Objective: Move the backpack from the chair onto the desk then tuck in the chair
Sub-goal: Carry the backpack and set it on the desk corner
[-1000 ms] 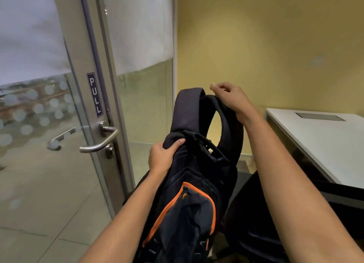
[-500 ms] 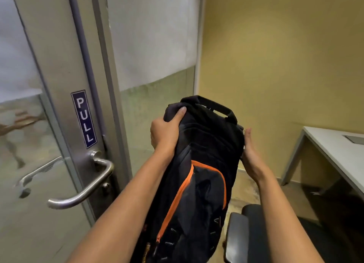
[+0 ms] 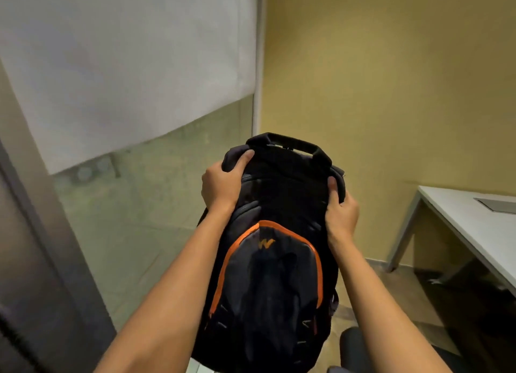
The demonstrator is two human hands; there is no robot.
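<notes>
A black backpack with orange piping and an orange logo hangs in the air in front of me, front pocket facing me, carry handle on top. My left hand grips its upper left corner, thumb over the top. My right hand clasps its upper right side. The white desk stands at the right edge, clear of the bag. Only a dark armrest of the chair shows at the bottom right, below the backpack.
A glass partition with a white blind fills the left. A metal door frame runs down the far left. A yellow wall lies ahead. A grey cable hatch sits in the desk top.
The backpack has turned to face me squarely and sits centred. My right hand moved from its far side to grip the upper right. The view swung right, so the door handle left the frame.
</notes>
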